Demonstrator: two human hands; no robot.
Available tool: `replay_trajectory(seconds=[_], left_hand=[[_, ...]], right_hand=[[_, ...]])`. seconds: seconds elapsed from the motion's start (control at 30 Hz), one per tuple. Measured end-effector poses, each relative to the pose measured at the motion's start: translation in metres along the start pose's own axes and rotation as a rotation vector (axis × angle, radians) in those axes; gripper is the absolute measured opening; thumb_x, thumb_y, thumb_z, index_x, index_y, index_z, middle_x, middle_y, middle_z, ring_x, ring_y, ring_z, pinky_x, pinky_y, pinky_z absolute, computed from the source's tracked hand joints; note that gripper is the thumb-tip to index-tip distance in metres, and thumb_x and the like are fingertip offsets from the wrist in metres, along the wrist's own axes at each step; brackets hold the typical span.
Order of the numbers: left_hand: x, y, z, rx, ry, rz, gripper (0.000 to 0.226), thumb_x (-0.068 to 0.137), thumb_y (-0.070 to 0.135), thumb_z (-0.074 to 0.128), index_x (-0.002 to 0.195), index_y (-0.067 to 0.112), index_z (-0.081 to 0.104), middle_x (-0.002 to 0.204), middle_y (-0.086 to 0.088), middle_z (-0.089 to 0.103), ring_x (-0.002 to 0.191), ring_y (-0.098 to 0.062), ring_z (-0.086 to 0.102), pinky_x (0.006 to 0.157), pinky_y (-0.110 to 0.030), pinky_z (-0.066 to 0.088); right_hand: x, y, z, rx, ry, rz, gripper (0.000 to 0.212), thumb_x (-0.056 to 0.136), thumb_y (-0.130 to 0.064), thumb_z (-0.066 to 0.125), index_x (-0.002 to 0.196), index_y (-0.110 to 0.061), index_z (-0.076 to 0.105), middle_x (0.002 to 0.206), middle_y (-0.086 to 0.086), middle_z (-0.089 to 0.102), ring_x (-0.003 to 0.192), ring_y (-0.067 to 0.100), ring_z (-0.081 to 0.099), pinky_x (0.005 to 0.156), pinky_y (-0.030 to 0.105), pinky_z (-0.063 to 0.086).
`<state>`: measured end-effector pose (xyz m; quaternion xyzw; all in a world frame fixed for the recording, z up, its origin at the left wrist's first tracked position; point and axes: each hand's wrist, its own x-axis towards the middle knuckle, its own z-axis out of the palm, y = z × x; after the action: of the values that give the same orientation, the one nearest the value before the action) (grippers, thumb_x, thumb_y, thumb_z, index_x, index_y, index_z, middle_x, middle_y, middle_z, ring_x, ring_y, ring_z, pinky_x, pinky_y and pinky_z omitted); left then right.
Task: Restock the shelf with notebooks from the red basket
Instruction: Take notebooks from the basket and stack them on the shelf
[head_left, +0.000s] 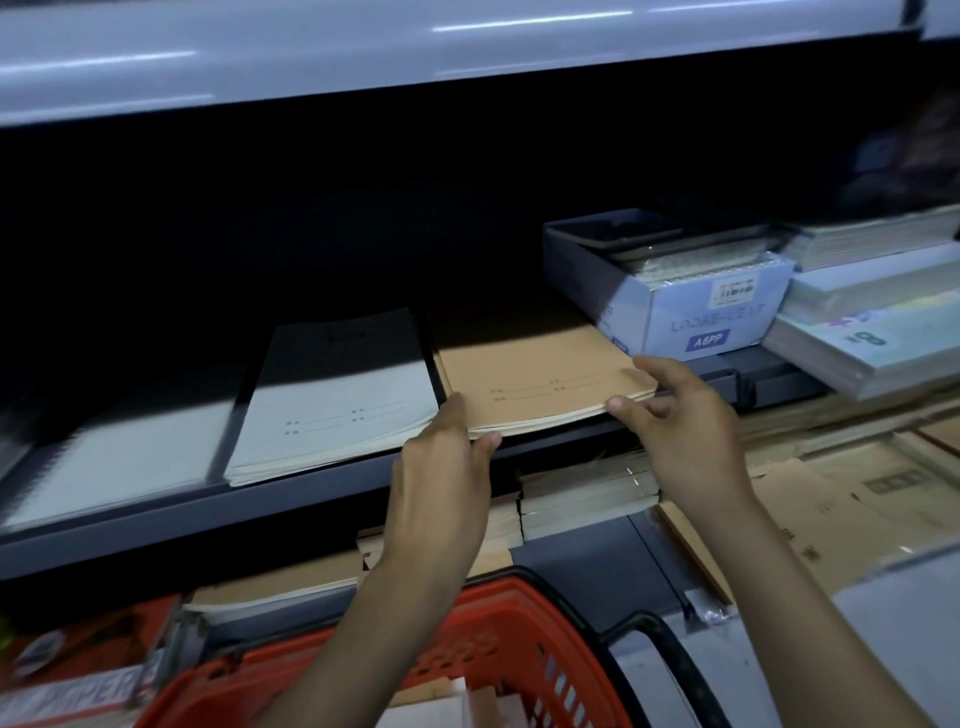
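A spiral-bound pad (119, 457) was seen lying flat at the far left of the dark shelf (208, 519), blurred by camera motion. Just to its right, a stack of pale grey notebooks (332, 410) was laid flat near the shelf's front edge. The left hand (441, 483) was closed on the near left corner of the stack of brown notebooks (530, 384), a finger on top and the thumb against the page edges. The brown stack was set flat on the shelf, just beside the grey one. Below it, nearest the viewer, the red basket (519, 623) was pictured between the forearms, with a few pale and brown covers inside. The right hand (680, 431) was clasped on the stack's near right corner, the thumb at the front edge. Farther right, a blue box (696, 317) marked "A6PP" was stood on the shelf, and more stacked pads (872, 343) were piled at the far right.
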<state>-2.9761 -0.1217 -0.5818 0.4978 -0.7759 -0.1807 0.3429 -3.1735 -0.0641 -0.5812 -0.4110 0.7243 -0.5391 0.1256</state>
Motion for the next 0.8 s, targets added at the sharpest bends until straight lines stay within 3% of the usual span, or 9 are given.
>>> replay_trajectory(seconds=[0.17, 0.3, 0.37, 0.43, 0.53, 0.63, 0.73, 0.8], left_hand=[[0.012, 0.003, 0.010, -0.038, -0.026, -0.075, 0.018, 0.099, 0.029, 0.051, 0.115, 0.021, 0.050, 0.080, -0.004, 0.065, 0.063, -0.023, 0.069, 0.055, -0.043, 0.057], [0.013, 0.000, 0.013, -0.015, 0.053, -0.063, 0.023, 0.097, 0.034, 0.054, 0.117, 0.023, 0.053, 0.087, 0.000, 0.068, 0.059, -0.020, 0.069, 0.055, -0.040, 0.057], [0.013, -0.003, 0.013, -0.003, 0.058, -0.051, 0.029, 0.096, 0.038, 0.054, 0.121, 0.022, 0.052, 0.088, 0.000, 0.070, 0.060, -0.020, 0.069, 0.054, -0.039, 0.057], [0.013, -0.003, 0.013, -0.008, 0.025, -0.043, 0.037, 0.096, 0.038, 0.054, 0.129, 0.021, 0.048, 0.084, -0.003, 0.069, 0.062, -0.020, 0.070, 0.055, -0.040, 0.058], [0.000, 0.001, 0.000, -0.048, -0.001, -0.026, 0.045, 0.097, 0.039, 0.052, 0.139, 0.023, 0.045, 0.068, -0.003, 0.067, 0.062, -0.015, 0.070, 0.060, -0.038, 0.058], [-0.018, 0.003, -0.027, -0.021, 0.060, 0.062, 0.041, 0.097, 0.040, 0.050, 0.135, 0.026, 0.049, 0.074, 0.002, 0.066, 0.068, -0.015, 0.066, 0.067, -0.029, 0.053], [-0.039, -0.011, -0.056, 0.026, 0.081, 0.105, 0.034, 0.096, 0.042, 0.049, 0.128, 0.030, 0.051, 0.070, 0.004, 0.061, 0.058, -0.012, 0.060, 0.066, -0.034, 0.054], [-0.054, -0.028, -0.072, 0.050, 0.064, 0.085, 0.031, 0.095, 0.041, 0.049, 0.124, 0.031, 0.051, 0.086, 0.007, 0.068, 0.063, -0.011, 0.062, 0.069, -0.037, 0.055]], right_hand=[[0.006, 0.008, 0.008, 0.012, 0.010, 0.046, 0.046, 0.084, -0.028, 0.076, 0.128, -0.027, 0.061, 0.078, -0.002, 0.068, 0.085, 0.018, 0.067, 0.071, 0.025, 0.045], [0.009, 0.008, 0.012, 0.009, 0.075, 0.066, 0.041, 0.080, -0.028, 0.079, 0.119, -0.028, 0.067, 0.077, 0.004, 0.067, 0.073, 0.020, 0.062, 0.064, 0.023, 0.043], [0.010, 0.008, 0.014, 0.008, 0.079, 0.077, 0.043, 0.079, -0.028, 0.080, 0.120, -0.028, 0.067, 0.090, 0.002, 0.068, 0.077, 0.018, 0.063, 0.068, 0.024, 0.045], [0.007, 0.005, 0.016, 0.011, 0.104, 0.081, 0.047, 0.080, -0.029, 0.079, 0.125, -0.027, 0.063, 0.111, 0.001, 0.067, 0.095, 0.024, 0.067, 0.081, 0.028, 0.049], [-0.008, -0.011, 0.021, -0.068, 0.198, 0.058, 0.054, 0.087, -0.031, 0.071, 0.136, -0.021, 0.052, 0.131, 0.002, 0.055, 0.112, 0.023, 0.057, 0.088, 0.028, 0.041], [-0.035, -0.033, 0.028, -0.140, 0.204, -0.030, 0.041, 0.093, -0.031, 0.062, 0.131, -0.022, 0.051, 0.130, 0.004, 0.044, 0.091, 0.015, 0.049, 0.077, 0.022, 0.033], [-0.066, -0.049, 0.043, -0.129, 0.100, -0.159, 0.030, 0.093, -0.028, 0.060, 0.122, -0.022, 0.056, 0.121, 0.000, 0.048, 0.090, 0.019, 0.059, 0.072, 0.020, 0.033], [-0.088, -0.056, 0.058, -0.137, -0.012, -0.213, 0.025, 0.093, -0.027, 0.060, 0.117, -0.022, 0.058, 0.114, -0.003, 0.051, 0.087, 0.017, 0.060, 0.074, 0.025, 0.040]])
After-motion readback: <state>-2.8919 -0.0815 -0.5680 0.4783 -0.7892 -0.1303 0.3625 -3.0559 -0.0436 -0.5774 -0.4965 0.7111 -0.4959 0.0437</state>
